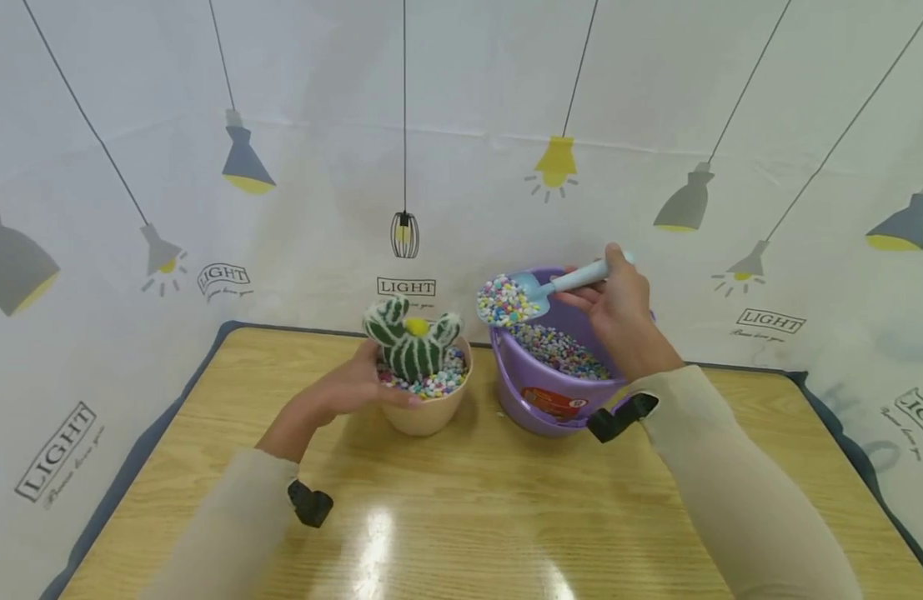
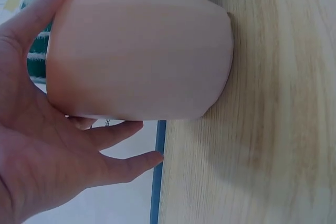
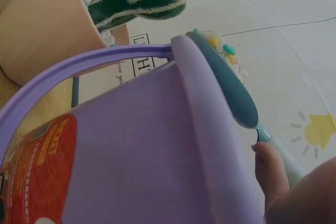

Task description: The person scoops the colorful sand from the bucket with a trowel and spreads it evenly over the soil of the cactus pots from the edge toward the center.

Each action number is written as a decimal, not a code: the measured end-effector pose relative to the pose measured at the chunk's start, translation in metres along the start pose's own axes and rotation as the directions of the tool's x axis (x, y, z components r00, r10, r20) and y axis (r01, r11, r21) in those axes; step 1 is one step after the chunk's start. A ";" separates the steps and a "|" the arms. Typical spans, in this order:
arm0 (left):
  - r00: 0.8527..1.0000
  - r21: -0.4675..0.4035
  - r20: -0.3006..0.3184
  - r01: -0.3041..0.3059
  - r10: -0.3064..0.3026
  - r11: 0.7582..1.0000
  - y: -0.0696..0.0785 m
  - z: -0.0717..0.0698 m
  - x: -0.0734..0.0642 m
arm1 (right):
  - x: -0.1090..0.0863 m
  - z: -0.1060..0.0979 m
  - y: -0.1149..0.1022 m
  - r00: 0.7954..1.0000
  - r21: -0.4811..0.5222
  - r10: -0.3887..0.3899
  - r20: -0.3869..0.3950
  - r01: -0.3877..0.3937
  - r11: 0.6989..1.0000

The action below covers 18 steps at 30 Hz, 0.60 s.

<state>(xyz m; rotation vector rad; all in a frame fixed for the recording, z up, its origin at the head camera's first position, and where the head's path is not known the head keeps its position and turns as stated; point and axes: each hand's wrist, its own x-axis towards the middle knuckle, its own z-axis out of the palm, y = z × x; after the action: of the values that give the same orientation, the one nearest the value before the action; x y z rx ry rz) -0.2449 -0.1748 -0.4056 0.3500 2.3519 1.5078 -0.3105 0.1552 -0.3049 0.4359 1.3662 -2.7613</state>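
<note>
My right hand [image 1: 620,312] grips the pale blue handle of a small scoop [image 1: 538,292], heaped with pastel pebbles [image 1: 506,302]. The scoop hangs over the left rim of a purple bucket [image 1: 532,392] that holds more of the same pebbles. In the right wrist view the scoop's underside [image 3: 231,85] shows just past the bucket's rim. On the left, my left hand [image 1: 352,385] holds a peach pot [image 1: 427,414] by its side, thumb at the front and fingers behind. A green knitted cactus [image 1: 414,354] with a yellow flower stands upright in the pot, pebbles around its base.
Pot and bucket stand side by side near the back of a wooden table [image 1: 446,517]. Behind them hangs a white cloth [image 1: 318,208] printed with lamps. The bucket's purple handle [image 3: 94,56] is folded down at its front. Black wrist cameras [image 1: 311,504] sit on both sleeves.
</note>
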 end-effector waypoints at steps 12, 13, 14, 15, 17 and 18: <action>0.992 0.001 0.120 0.037 -0.036 0.999 -0.005 -0.013 0.003 | 0.001 0.014 0.012 1.000 -0.100 0.013 -0.004 -0.014 0.995; 0.991 0.001 0.127 0.040 -0.040 0.999 -0.005 -0.014 0.003 | 0.002 0.015 0.013 1.000 -0.109 0.011 -0.004 -0.011 0.994; 0.990 0.002 0.133 0.042 -0.042 0.999 -0.005 -0.014 0.004 | 0.002 0.016 0.014 1.000 -0.117 0.009 -0.006 -0.009 0.993; 0.989 0.003 0.137 0.046 -0.046 0.999 -0.005 -0.015 0.004 | 0.002 0.017 0.015 1.000 -0.127 0.006 -0.006 -0.007 0.992; 0.988 0.007 0.145 0.050 -0.050 0.999 -0.005 -0.016 0.005 | 0.003 0.019 0.017 1.000 -0.144 0.000 -0.006 -0.001 0.990; 0.988 0.009 0.149 0.050 -0.051 0.999 -0.005 -0.016 0.005 | 0.003 0.020 0.017 1.000 -0.147 -0.002 -0.005 0.002 0.989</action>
<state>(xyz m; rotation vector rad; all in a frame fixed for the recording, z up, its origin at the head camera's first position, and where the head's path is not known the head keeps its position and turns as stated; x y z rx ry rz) -0.2563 -0.1884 -0.4043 0.3872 2.2326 1.4016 -0.3152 0.1292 -0.3075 0.4350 1.5589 -2.6382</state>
